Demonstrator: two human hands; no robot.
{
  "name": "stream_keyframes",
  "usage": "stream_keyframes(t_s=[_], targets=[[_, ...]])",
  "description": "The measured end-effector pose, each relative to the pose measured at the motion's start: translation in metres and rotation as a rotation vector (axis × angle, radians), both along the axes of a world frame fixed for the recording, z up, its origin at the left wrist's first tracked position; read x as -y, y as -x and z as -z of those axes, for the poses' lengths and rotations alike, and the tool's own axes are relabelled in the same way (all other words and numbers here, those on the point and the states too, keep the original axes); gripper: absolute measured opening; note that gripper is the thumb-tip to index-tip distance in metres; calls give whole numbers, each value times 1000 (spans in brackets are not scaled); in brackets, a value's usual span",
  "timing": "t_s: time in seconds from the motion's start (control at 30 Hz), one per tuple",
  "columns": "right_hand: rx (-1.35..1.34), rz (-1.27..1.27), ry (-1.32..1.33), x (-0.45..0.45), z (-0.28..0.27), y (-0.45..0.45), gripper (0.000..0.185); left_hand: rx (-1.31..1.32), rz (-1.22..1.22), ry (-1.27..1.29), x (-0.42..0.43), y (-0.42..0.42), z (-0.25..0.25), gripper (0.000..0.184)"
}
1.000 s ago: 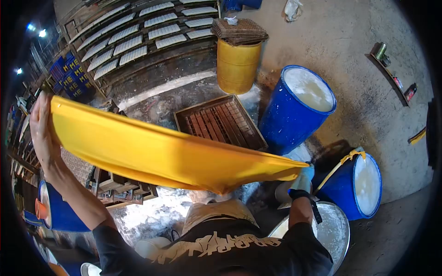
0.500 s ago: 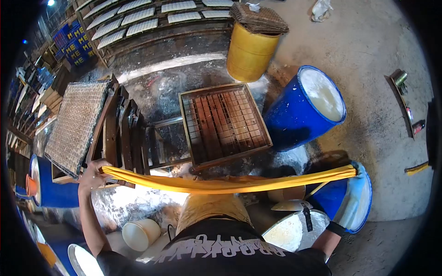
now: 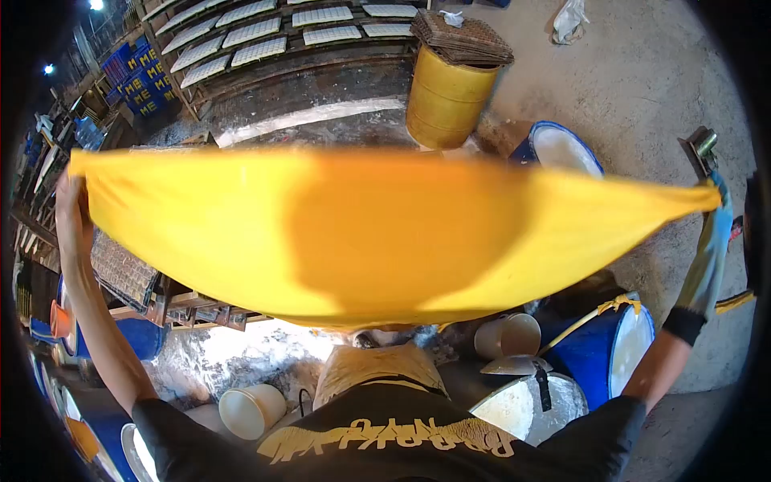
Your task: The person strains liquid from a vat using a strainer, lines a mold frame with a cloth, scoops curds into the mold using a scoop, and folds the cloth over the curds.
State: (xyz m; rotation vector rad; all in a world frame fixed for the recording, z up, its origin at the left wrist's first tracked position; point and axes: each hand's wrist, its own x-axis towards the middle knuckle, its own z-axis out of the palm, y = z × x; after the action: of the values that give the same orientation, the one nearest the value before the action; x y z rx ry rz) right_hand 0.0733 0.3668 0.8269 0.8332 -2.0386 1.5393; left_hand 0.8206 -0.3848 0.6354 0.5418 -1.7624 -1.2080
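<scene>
A wide yellow cloth (image 3: 385,233) is spread out in front of me, its top edge pulled nearly straight and its lower edge sagging in a curve. My bare left hand (image 3: 72,189) grips the upper left corner. At the far right, the opposite corner is bunched in my right hand (image 3: 720,199), which wears a bluish glove with a dark band at the wrist. A rounded shadow darkens the cloth's middle. The wooden frame with a wire grid is now hidden behind it.
Behind the cloth stand a yellow drum (image 3: 451,96) topped with brown woven sheets (image 3: 462,38) and a blue drum (image 3: 566,149). Racks hold white trays (image 3: 321,16). Near my legs are a white bucket (image 3: 251,411), a metal tub (image 3: 526,408) and another blue drum (image 3: 598,345).
Both hands have risen and moved farther apart. The cloth, a narrow folded band before, has opened into a broad sheet that covers the wooden frame.
</scene>
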Motion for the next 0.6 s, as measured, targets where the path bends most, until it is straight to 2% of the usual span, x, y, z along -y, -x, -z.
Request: stream_keyframes(t_s=[0.03,0.07,0.17,0.27,0.33,0.47,0.6], targets=[[-38,-90,9,5,-19,26,37,37,38,-1,25,-5,-9,42],[-40,-104,17,22,-37,38,37,-18,-25,17,25,15,-24,43],[-110,-42,2,79,-63,49,37,-45,-163,92,49,52,-65,43],[-185,35,-31,130,-74,53,36,-107,-203,33,74,84,-100,43],[-231,80,-51,169,-72,60,36,-32,-256,236,108,99,-115,43],[-286,143,-91,238,-61,108,36,-35,-335,143,155,157,-114,42],[-285,155,-131,301,-31,195,35,34,-310,43,171,222,-63,36]])
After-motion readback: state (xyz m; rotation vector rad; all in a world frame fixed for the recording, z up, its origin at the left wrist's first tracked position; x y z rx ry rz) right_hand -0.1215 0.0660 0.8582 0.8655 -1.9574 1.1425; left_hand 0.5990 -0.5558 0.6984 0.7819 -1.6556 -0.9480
